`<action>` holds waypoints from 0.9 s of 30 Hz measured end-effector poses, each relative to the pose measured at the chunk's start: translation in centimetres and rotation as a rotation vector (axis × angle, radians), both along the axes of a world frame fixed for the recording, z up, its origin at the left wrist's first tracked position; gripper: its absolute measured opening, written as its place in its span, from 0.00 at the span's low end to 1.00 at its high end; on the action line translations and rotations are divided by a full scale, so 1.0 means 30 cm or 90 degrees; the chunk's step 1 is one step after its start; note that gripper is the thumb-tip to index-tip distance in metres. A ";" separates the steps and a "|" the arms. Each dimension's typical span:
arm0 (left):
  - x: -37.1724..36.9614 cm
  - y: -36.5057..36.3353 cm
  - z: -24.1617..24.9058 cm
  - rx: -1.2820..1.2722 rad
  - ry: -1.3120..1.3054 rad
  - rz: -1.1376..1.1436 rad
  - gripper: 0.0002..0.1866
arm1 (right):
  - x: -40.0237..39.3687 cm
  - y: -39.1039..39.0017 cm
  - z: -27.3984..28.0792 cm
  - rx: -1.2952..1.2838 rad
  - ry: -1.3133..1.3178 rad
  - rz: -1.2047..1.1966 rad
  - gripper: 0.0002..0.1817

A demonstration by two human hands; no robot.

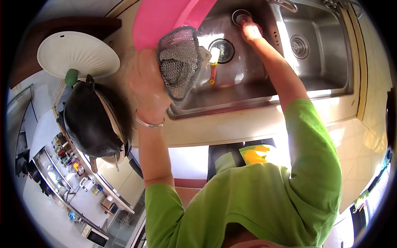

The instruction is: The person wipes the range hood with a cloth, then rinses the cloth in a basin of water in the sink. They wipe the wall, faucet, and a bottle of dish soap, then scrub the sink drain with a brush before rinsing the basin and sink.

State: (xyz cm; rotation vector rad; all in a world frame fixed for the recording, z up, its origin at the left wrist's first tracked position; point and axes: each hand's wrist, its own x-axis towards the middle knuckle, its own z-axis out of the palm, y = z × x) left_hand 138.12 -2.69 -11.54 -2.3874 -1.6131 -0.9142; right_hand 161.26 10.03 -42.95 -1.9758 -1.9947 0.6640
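Note:
My left hand is closed round a grey mesh cloth at the left edge of the sink, beside a pink basin. In the left bowl, my right hand reaches down to a small round dark-rimmed piece near the back wall; its fingertips touch or cover part of it. Between my hands lies a brush with a yellow and orange handle, next to the round drain. Whether my right fingers grip the round piece is hard to tell.
Left of the sink are a white oval lid with a green knob and a large black wok. The second sink bowl is on the right, with a faucet at the top. The counter edge runs in front of me.

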 end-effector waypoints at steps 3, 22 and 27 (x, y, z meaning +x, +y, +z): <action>-0.007 -0.004 0.016 -0.019 -0.003 0.000 0.24 | -0.116 -0.160 0.259 -0.009 -0.143 0.121 0.24; -0.030 0.022 0.046 0.001 -0.007 -0.020 0.18 | -0.083 -0.322 0.308 -0.224 -0.021 0.197 0.14; -0.024 0.008 0.070 0.010 0.013 -0.023 0.15 | -0.025 -0.208 0.729 -0.079 0.076 0.338 0.12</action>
